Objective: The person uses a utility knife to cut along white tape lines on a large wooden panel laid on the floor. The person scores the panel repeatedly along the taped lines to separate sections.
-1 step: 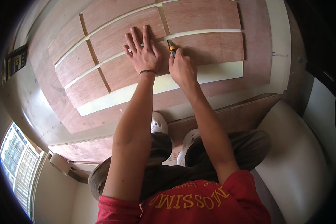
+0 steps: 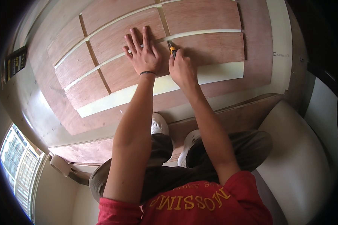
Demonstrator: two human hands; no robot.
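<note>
My left hand (image 2: 143, 56) lies flat with its fingers spread on the reddish plywood pieces (image 2: 125, 32), across a pale strip between two rows. A dark band circles that wrist. Close by on the right, my right hand (image 2: 183, 67) is closed around a utility knife (image 2: 172, 51) with an orange and black handle. The knife's blade points away from me, its tip at the gap between two plywood pieces, beside the pale strip (image 2: 206, 33). My right palm hides the rear of the handle. A wider pale yellowish strip (image 2: 221, 73) runs along the near side of the pieces.
Beneath the pieces lies a larger plywood sheet (image 2: 257, 52). A black box with yellow markings (image 2: 15, 63) is at the far left. My white shoes (image 2: 159, 124) are by a low wooden ledge (image 2: 233, 114). A roll of tape (image 2: 59, 165) sits at lower left, near a window (image 2: 18, 165).
</note>
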